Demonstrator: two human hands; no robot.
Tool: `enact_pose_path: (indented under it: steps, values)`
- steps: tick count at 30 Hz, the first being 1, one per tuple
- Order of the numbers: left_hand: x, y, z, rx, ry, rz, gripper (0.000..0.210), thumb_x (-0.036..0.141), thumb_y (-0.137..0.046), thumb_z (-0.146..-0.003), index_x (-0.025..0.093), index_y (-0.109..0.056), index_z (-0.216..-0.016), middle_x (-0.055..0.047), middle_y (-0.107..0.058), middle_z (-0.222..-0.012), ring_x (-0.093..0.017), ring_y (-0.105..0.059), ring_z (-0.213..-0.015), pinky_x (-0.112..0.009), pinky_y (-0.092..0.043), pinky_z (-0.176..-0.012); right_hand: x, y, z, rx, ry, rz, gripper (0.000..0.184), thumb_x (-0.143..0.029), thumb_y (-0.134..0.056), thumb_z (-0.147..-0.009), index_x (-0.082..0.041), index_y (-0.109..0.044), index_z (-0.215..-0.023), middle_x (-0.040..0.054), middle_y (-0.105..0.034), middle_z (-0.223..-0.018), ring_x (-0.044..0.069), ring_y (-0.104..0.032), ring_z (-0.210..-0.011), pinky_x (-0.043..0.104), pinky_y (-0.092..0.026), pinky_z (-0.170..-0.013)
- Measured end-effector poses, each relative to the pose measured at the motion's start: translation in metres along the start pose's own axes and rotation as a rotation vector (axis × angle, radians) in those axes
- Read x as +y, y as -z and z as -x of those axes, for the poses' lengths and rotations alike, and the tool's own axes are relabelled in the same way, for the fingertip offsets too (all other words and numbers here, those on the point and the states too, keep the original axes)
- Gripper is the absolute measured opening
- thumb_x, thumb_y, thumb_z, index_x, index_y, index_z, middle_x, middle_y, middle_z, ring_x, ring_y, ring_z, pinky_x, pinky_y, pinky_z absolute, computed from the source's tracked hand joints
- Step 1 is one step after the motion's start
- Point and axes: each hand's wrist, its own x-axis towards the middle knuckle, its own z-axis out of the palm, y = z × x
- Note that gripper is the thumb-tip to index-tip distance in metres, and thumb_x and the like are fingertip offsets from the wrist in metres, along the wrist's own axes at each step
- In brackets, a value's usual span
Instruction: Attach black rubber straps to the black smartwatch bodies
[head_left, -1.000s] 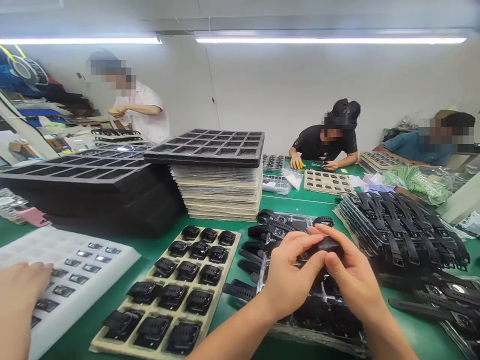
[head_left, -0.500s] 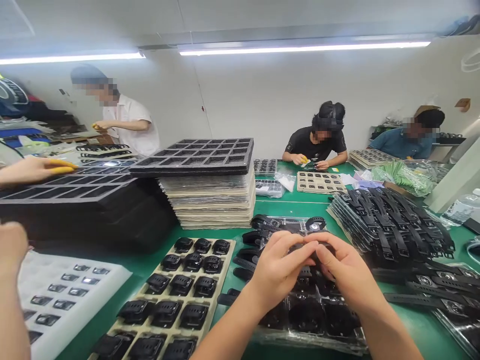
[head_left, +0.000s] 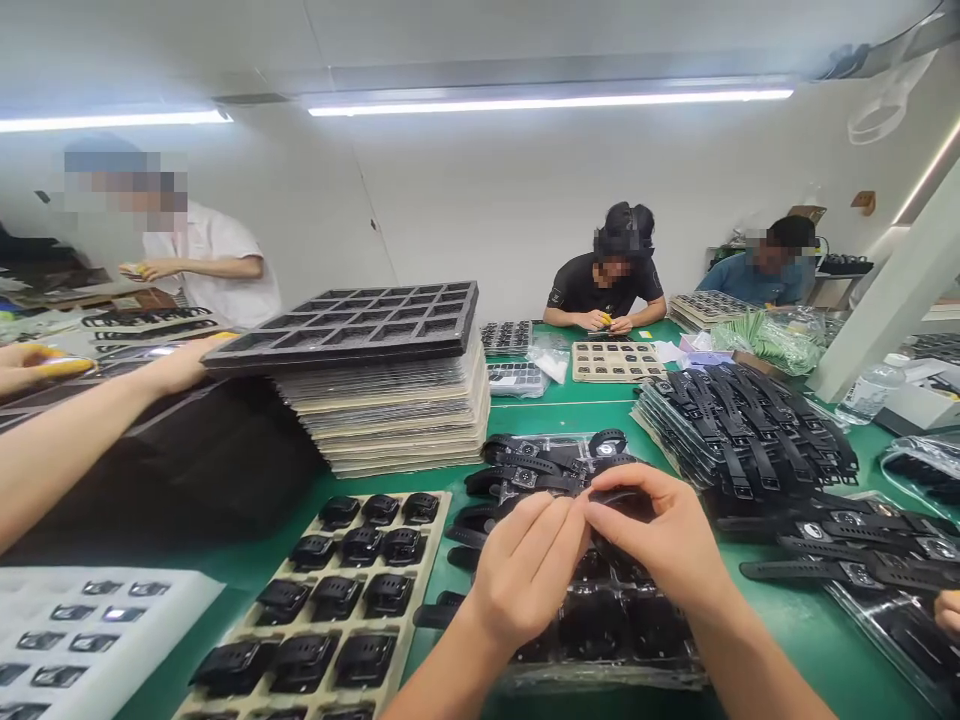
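Right hand (head_left: 660, 530) pinches black piece (head_left: 628, 500), mostly hidden in its curl; left hand (head_left: 529, 565) fingertips meet there, left grip unclear, long axis unreadable, plastic tray (head_left: 600, 674) below both.

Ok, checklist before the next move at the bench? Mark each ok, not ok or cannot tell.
1. Black piece gripped by the right hand: ok, between thumb and fingers.
2. Left hand gripping it too: cannot tell; its fingertips meet the right's, but its back hides the grip.
3. Clear tray free of loose watches at its far end: not ok, several lie there.
4. Co-worker's hand away from both hands: ok, it is by the black tray, far left.
5. Black tray square on its stack: not ok, it overhangs on the left.
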Motion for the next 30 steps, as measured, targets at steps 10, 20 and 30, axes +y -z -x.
enact_pose_path:
  steps: [10, 20, 30]
  values:
    - [-0.002, 0.007, -0.004, -0.012, 0.07, 0.112, 0.019, 0.001, -0.068, -0.087, 0.011, -0.069, -0.103, -0.007, -0.075, -0.078, -0.019, -0.07, -0.074, -0.033, -0.064, -0.066, 0.005, 0.013, -0.001, -0.035, -0.007, -0.005, 0.018, -0.034, -0.083, -0.078, -0.025, -0.079, -0.093, 0.0035, -0.079, -0.088, 0.021, -0.072, -0.082, 0.031, -0.058, -0.076]
    - [-0.037, 0.041, -0.01, 0.169, 0.411, 0.164, 0.024, -0.001, -0.063, -0.088, 0.019, -0.069, -0.1, -0.003, -0.074, -0.085, -0.017, -0.067, -0.077, -0.032, -0.059, -0.07, 0.023, 0.027, -0.083, -0.117, 0.093, 0.614, 0.024, -0.041, -0.068, -0.089, -0.021, -0.075, -0.101, 0.0073, -0.078, -0.104, 0.026, -0.072, -0.092, 0.039, -0.056, -0.083]
    - [-0.042, 0.057, -0.013, 0.236, 0.384, 0.128, 0.026, -0.005, -0.065, -0.083, 0.017, -0.069, -0.096, -0.003, -0.073, -0.082, -0.017, -0.065, -0.074, -0.031, -0.056, -0.066, 0.083, -0.014, -0.161, -0.624, 0.044, 1.028, 0.021, -0.034, -0.066, -0.101, -0.017, -0.07, -0.113, 0.0072, -0.071, -0.115, 0.021, -0.07, -0.098, 0.042, -0.059, -0.088]
